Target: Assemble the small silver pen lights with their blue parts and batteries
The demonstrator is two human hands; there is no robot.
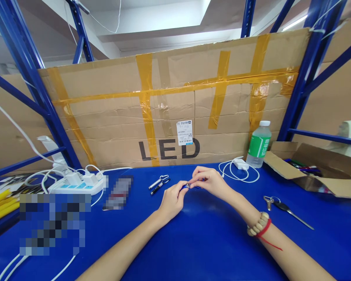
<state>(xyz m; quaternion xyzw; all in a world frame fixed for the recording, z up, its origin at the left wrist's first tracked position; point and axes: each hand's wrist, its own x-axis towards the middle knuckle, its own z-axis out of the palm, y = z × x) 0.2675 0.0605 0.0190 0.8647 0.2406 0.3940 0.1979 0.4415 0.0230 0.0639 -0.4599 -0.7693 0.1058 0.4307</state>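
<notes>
My left hand [172, 200] and my right hand [208, 181] meet above the blue tabletop, fingertips pinched together. Between them is a small blue piece with a shiny metal ring [188, 185], mostly covered by the fingers, so its exact kind does not show. Thumb and fingers of the left hand close on its left end, while the right fingertips grip it at the metal part. To the left of the hands lie a silver pen-like stick [155, 184] and a black pen-like stick [156, 189], both with clip loops at the top.
A phone [119, 192] and a white power strip [76, 188] are on the left. On the right stand a water bottle [259, 145], a charger with white cable [240, 164], an open cardboard box [302, 180] and keys [280, 205]. A taped cardboard panel [119, 128] closes the back.
</notes>
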